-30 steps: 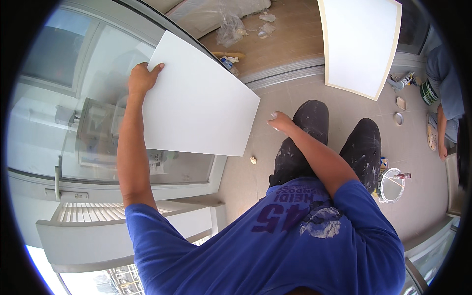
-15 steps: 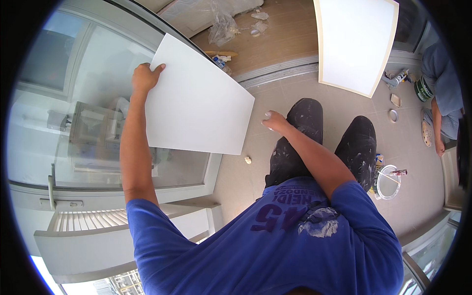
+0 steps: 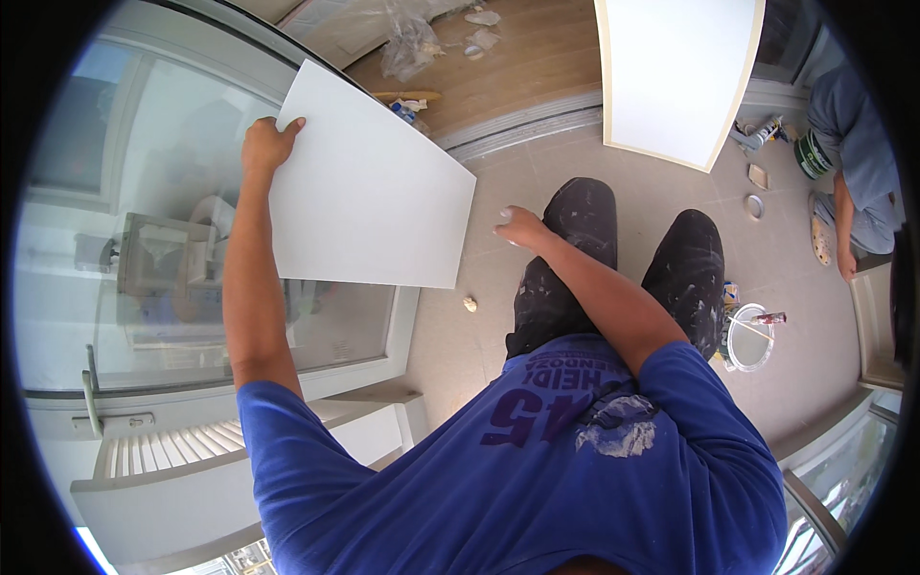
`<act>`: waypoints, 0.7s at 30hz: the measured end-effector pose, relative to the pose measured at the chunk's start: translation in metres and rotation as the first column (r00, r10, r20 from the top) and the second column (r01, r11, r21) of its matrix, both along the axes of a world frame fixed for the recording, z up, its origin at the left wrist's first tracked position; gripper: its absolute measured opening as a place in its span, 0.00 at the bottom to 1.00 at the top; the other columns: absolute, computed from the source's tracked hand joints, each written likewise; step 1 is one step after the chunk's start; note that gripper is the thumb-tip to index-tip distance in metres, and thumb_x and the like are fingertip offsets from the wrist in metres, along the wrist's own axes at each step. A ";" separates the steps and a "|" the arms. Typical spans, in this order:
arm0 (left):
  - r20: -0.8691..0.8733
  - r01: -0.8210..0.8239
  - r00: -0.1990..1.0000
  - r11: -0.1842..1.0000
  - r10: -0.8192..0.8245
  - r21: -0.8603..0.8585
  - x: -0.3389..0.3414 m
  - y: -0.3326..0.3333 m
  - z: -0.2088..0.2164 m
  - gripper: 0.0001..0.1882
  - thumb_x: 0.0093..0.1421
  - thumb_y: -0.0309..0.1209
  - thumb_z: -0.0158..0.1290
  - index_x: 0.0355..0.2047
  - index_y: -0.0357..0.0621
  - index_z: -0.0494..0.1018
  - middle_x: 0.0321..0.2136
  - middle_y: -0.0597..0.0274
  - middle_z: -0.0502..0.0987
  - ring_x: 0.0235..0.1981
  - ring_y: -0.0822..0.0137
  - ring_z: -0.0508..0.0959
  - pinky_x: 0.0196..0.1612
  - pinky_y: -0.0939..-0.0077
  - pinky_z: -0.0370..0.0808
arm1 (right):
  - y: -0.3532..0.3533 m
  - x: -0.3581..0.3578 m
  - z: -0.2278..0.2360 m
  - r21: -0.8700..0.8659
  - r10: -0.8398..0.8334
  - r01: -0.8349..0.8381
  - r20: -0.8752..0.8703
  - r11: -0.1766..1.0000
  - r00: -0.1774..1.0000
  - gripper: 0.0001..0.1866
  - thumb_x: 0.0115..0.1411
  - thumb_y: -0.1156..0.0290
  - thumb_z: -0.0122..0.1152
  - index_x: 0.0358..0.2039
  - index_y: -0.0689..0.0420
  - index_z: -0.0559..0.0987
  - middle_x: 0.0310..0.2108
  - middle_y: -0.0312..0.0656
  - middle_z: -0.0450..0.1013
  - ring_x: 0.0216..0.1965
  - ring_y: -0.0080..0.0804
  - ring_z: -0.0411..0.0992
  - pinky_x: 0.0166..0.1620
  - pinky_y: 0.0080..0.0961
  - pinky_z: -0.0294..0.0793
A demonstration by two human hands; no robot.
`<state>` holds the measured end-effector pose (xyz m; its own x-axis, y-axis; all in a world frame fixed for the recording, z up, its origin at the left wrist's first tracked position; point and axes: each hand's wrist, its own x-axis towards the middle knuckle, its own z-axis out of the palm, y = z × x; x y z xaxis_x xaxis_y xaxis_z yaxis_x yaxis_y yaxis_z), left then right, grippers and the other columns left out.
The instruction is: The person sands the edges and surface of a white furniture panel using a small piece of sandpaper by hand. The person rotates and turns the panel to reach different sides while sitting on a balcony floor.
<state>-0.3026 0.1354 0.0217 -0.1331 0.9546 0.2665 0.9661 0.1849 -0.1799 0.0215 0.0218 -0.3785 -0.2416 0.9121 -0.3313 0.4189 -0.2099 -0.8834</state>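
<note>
My left hand (image 3: 267, 146) grips the upper left edge of a plain white panel (image 3: 369, 196), thumb on its front face and fingers behind. The panel stands tilted against a glazed door. Beside my left knee hovers my right hand (image 3: 524, 228), its fingers curled in. White smears mark its fingertips; whether something small sits between them cannot be made out. A small pale lump (image 3: 470, 304) lies on the tiles below the panel's lower corner.
A second white panel with a beige border (image 3: 671, 81) stands at the far right. A paint bucket (image 3: 750, 337) with a brush across it sits right of my knee. Near a crouching person (image 3: 856, 144) are a green tub (image 3: 813, 156), a tape roll (image 3: 755, 206) and a caulking gun (image 3: 760, 134).
The whole view has shifted slightly, so things sit a little further left and mostly higher. My left hand keeps its hold on the panel; my right hand stays by the knee.
</note>
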 end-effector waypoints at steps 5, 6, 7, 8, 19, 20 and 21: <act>-0.018 0.049 0.999 0.996 -0.048 0.069 -0.011 0.012 -0.010 0.37 0.61 0.61 0.62 0.45 0.32 0.83 0.43 0.40 0.85 0.45 0.45 0.85 0.49 0.52 0.81 | 0.000 -0.004 0.001 -0.010 0.023 -0.023 0.007 1.000 1.000 0.38 0.59 0.62 0.71 0.66 0.68 0.72 0.42 0.56 0.82 0.35 0.40 0.83 0.40 0.34 0.82; -0.010 0.042 0.999 0.997 -0.042 0.059 -0.011 0.015 -0.011 0.37 0.61 0.61 0.62 0.45 0.32 0.83 0.43 0.40 0.85 0.46 0.45 0.85 0.50 0.52 0.81 | 0.000 -0.004 0.001 0.000 0.022 -0.022 0.007 1.000 1.000 0.38 0.59 0.62 0.71 0.66 0.68 0.72 0.42 0.56 0.82 0.35 0.40 0.83 0.40 0.34 0.82; -0.002 0.036 0.999 0.998 -0.036 0.047 -0.008 0.017 -0.011 0.37 0.61 0.61 0.62 0.46 0.32 0.83 0.44 0.40 0.85 0.46 0.45 0.85 0.50 0.52 0.81 | -0.001 -0.004 0.001 0.009 0.021 -0.021 0.008 1.000 1.000 0.38 0.59 0.62 0.71 0.66 0.68 0.72 0.42 0.57 0.82 0.35 0.40 0.83 0.40 0.34 0.82; 0.006 0.030 1.000 0.999 -0.030 0.036 -0.005 0.018 -0.011 0.37 0.61 0.61 0.62 0.47 0.33 0.83 0.44 0.41 0.85 0.46 0.45 0.85 0.50 0.52 0.81 | -0.001 -0.004 0.002 -0.005 0.028 -0.028 0.010 1.000 1.000 0.38 0.59 0.62 0.71 0.66 0.68 0.72 0.42 0.56 0.82 0.34 0.39 0.83 0.40 0.34 0.82; 0.003 0.016 1.000 0.999 -0.017 0.031 -0.002 0.041 -0.023 0.37 0.60 0.62 0.62 0.45 0.32 0.83 0.44 0.40 0.85 0.47 0.44 0.85 0.51 0.52 0.81 | 0.000 -0.002 0.010 -0.066 0.050 -0.047 0.051 0.997 0.997 0.40 0.57 0.59 0.67 0.68 0.65 0.71 0.42 0.54 0.84 0.45 0.44 0.84 0.51 0.37 0.81; 0.004 0.012 1.000 1.000 -0.013 0.023 0.000 0.042 -0.023 0.37 0.61 0.62 0.62 0.45 0.32 0.83 0.44 0.40 0.85 0.47 0.44 0.85 0.51 0.52 0.81 | 0.000 -0.002 0.011 -0.067 0.048 -0.045 0.050 0.997 0.998 0.40 0.57 0.59 0.67 0.68 0.65 0.71 0.42 0.54 0.84 0.45 0.44 0.84 0.51 0.37 0.81; 0.013 0.010 1.000 1.000 -0.010 0.013 0.001 0.043 -0.023 0.37 0.61 0.62 0.62 0.45 0.32 0.83 0.44 0.41 0.85 0.46 0.45 0.85 0.50 0.52 0.81 | -0.001 -0.002 0.011 -0.067 0.046 -0.043 0.049 0.997 0.998 0.40 0.57 0.60 0.68 0.68 0.65 0.71 0.42 0.54 0.84 0.45 0.44 0.84 0.52 0.36 0.81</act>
